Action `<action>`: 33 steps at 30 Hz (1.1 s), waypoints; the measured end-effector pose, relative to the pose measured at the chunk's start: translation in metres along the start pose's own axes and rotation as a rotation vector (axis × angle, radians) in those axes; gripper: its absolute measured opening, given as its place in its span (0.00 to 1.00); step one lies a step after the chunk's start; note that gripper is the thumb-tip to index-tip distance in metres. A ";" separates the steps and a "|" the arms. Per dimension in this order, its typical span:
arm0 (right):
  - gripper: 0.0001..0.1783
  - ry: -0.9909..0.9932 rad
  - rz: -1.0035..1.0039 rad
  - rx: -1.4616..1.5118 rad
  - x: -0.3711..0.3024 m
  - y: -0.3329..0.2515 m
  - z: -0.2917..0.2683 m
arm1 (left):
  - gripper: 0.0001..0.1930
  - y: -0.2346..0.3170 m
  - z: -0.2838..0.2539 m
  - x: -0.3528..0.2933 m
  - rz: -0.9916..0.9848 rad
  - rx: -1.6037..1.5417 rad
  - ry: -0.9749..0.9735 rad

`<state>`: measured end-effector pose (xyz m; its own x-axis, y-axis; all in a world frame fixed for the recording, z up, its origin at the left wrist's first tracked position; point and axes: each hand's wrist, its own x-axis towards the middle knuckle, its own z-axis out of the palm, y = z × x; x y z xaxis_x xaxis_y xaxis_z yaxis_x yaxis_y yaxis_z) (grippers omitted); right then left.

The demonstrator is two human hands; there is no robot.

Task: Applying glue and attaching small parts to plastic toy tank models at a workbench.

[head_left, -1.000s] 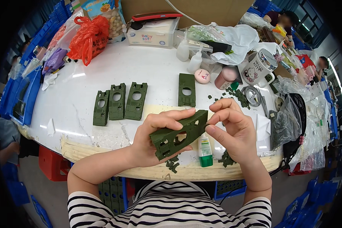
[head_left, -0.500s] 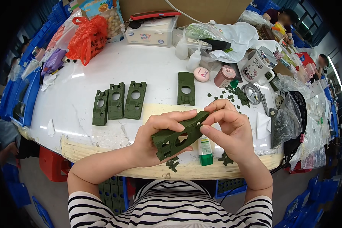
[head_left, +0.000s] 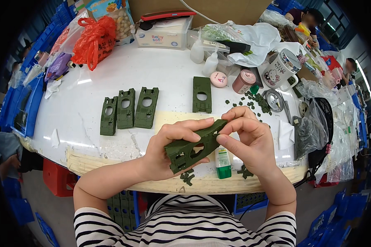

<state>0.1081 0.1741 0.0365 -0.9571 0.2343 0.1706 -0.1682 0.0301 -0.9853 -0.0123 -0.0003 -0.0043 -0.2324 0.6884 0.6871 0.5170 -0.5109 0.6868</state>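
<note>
A dark green model tank hull [head_left: 210, 144] is held tilted above the near part of the white table [head_left: 78, 86], its large round opening facing the viewer. The hull is clasped along its sides by the left hand [head_left: 167, 142], with fingers over the far edge and the palm beneath. The thumb and forefinger of the right hand [head_left: 251, 138] are drawn almost together at the hull's right end, touching it; whether a small part is pinched between them cannot be told.

Three matching hulls [head_left: 125, 109] are set side by side to the left, and a single spare hull [head_left: 202, 84] is placed beyond the hands. Small dark green parts [head_left: 259, 103] are scattered to the right, near the tweezers [head_left: 287, 109]. A white bottle with a green cap [head_left: 223, 160] is partly covered by the held hull.

The step in hand is judged to be fine fingertip work at the hull's end. For good results, the hull should be gripped firmly without flexing, and the worked end turned so that it is not hidden by the fingers. Pressure is best applied lightly and squarely, with the right wrist steadied, so that no detail is bent or knocked askew.
</note>
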 end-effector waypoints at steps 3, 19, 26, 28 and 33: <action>0.05 0.003 -0.008 -0.012 0.000 0.001 0.000 | 0.32 0.000 0.001 0.000 0.000 0.002 0.006; 0.05 0.014 -0.028 -0.044 0.000 0.005 0.003 | 0.31 0.000 0.001 0.000 0.045 0.034 -0.001; 0.04 0.003 -0.031 -0.031 0.001 0.007 0.001 | 0.31 0.000 0.001 0.000 0.049 0.036 -0.002; 0.04 0.001 -0.028 -0.019 0.001 0.007 0.002 | 0.31 0.000 0.001 0.000 0.047 0.027 -0.006; 0.04 -0.002 -0.031 -0.014 0.001 0.006 0.001 | 0.31 0.000 0.000 -0.001 0.022 0.003 -0.017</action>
<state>0.1054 0.1732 0.0305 -0.9518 0.2313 0.2015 -0.1949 0.0512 -0.9795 -0.0117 -0.0009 -0.0053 -0.2068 0.6862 0.6974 0.5246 -0.5240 0.6710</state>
